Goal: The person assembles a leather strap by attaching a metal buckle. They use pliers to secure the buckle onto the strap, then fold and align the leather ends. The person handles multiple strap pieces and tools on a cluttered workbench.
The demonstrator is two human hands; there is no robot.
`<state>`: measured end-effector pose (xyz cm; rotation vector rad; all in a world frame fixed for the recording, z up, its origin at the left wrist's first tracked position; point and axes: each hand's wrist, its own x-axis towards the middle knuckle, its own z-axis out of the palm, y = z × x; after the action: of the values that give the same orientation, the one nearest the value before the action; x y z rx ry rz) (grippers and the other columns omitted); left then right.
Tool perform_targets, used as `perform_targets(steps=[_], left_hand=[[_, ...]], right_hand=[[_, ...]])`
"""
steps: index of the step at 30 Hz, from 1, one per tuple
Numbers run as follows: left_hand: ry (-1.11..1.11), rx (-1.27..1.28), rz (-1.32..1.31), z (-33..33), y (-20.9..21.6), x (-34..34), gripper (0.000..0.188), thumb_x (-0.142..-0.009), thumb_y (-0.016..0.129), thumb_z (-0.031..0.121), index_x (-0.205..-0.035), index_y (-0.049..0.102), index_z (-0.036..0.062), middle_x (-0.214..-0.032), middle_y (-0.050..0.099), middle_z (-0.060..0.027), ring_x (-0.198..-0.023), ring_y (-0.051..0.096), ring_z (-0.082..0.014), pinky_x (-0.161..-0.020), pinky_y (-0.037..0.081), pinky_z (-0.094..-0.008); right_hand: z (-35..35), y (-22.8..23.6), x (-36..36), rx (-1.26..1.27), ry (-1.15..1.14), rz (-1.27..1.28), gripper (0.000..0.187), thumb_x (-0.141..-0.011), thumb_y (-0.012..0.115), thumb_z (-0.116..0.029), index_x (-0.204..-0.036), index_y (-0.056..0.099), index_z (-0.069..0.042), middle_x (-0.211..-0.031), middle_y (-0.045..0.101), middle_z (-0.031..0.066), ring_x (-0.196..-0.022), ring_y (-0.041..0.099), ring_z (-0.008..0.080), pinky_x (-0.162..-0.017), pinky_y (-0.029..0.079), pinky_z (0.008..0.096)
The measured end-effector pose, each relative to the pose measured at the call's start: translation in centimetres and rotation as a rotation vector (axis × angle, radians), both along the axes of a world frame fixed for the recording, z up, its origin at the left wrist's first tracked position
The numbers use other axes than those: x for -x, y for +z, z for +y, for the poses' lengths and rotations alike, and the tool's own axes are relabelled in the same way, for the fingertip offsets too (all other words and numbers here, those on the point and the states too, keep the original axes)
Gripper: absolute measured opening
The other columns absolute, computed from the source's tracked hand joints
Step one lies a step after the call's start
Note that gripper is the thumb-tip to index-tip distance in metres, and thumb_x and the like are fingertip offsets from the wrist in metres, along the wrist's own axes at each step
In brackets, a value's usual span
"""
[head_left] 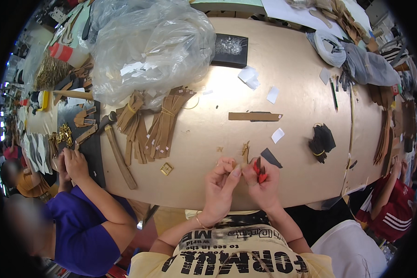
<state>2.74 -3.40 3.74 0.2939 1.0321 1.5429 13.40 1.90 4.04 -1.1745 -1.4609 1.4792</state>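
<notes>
Left hand: on the head view, my only feed, I see the left hand (222,183) with thumb and forefinger pinched close together; whatever is between them is too small for me to tell.
Right hand: the right hand (265,187) is curled around a small red-handled tool (262,177), its working end unclear to me.
Leather piece: a short, narrow brown leather strip (245,151) lies or stands just beyond the fingertips; the fingers hide its near end, so I can't confirm contact.
Slip risk: with both sets of fingertips so close, I judge a loose pinch or turned tool could nick a finger or mark the leather.
Mix-up risk: the flat dark-grey offcut (271,158) lies just beside the right hand, and a sweeping knuckle could push it under the work.
Stray hardware: the square gold-coloured metal buckle (167,168) lies loose on the tan tabletop (197,153), so a careless left elbow might knock it away.
</notes>
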Motion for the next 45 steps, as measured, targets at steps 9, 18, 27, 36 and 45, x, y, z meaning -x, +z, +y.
perform_targets(steps=[9,18,27,36,45], left_hand=[[0.096,-0.023,-0.063,-0.1,2.0,0.6,0.009,-0.099,0.053,0.013,-0.093,0.053,0.0061,-0.102,0.049,0.0001,-0.091,0.047,-0.0097,-0.083,0.039,-0.0256],[0.209,0.164,-0.092,0.0,1.3,2.5,0.011,-0.102,0.049,0.017,-0.1,0.053,0.007,-0.095,0.057,-0.0002,-0.088,0.056,-0.0099,-0.079,0.046,-0.0255],[0.213,0.039,0.014,0.5,0.9,2.4,0.009,-0.101,0.05,0.014,-0.101,0.054,0.0056,-0.1,0.055,-0.0014,-0.09,0.057,-0.0109,-0.079,0.049,-0.0263],[-0.047,-0.592,0.86,0.6,1.3,1.5,0.018,-0.079,0.068,-0.009,-0.094,0.065,-0.0008,-0.101,0.057,-0.011,-0.098,0.065,-0.024,-0.085,0.054,-0.0357],[-0.233,-0.705,0.839,1.1,3.4,4.6,0.039,-0.071,0.08,0.01,-0.108,0.068,0.0015,-0.118,0.06,-0.0149,-0.112,0.06,-0.032,-0.091,0.053,-0.0379]], right_hand=[[-1.1,0.6,-0.8,-0.053,0.112,0.166,0.027,-0.085,0.069,-0.004,-0.066,0.05,-0.005,-0.054,0.046,0.0016,-0.046,0.041,0.0102,-0.044,0.033,0.0257],[-1.6,0.1,-2.6,-0.061,0.241,0.15,0.024,-0.079,0.072,-0.001,-0.064,0.054,-0.005,-0.053,0.044,0.0018,-0.044,0.041,0.0117,-0.043,0.032,0.0256],[-1.3,0.0,-3.9,0.172,0.211,0.092,0.029,-0.086,0.065,-0.008,-0.061,0.051,-0.003,-0.057,0.055,0.0033,-0.049,0.051,0.0106,-0.046,0.038,0.0242],[1.3,-0.5,-4.0,0.269,0.203,0.349,0.032,-0.081,0.077,-0.014,-0.103,0.063,0.004,-0.077,0.064,0.0014,-0.066,0.057,0.0059,-0.059,0.046,0.0213],[2.0,2.2,-4.1,0.624,0.156,0.242,0.031,-0.075,0.075,-0.013,-0.099,0.065,0.004,-0.084,0.068,0.0079,-0.068,0.06,0.0102,-0.058,0.046,0.0218]])
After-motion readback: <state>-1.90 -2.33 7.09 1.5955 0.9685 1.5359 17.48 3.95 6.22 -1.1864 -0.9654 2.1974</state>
